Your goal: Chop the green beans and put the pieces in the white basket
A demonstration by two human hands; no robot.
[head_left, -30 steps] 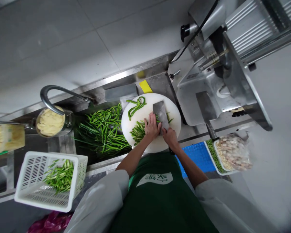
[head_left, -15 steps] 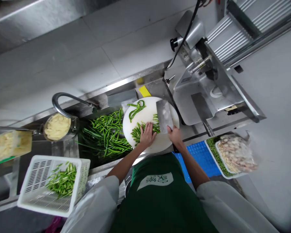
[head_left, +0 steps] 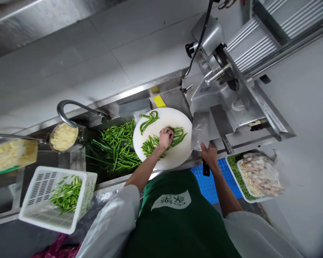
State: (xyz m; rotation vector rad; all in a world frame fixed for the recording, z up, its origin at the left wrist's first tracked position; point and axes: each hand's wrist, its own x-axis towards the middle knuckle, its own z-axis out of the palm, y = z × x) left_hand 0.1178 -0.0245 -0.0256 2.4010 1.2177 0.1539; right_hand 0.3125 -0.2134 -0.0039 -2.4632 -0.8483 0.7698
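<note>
A round white cutting board [head_left: 174, 157] lies on the steel counter with long green peppers [head_left: 150, 143] on it. My left hand [head_left: 166, 138] rests on that bunch, fingers curled around the peppers. My right hand [head_left: 209, 154] grips the black handle of a broad cleaver [head_left: 200, 134], held off the board to its right, blade flat toward the camera. A few curled peppers [head_left: 148, 120] lie at the board's far side.
A sink holds a heap of green peppers [head_left: 115, 145] under a curved tap [head_left: 70, 107]. A white basket [head_left: 34, 204] with cut peppers stands at the left. A meat slicer [head_left: 231, 89] is at the right, with a blue crate [head_left: 218, 175] and trays of food [head_left: 258, 172].
My right hand has drawn the cleaver off the board to the right. My left hand has moved further onto the peppers and closed around them.
</note>
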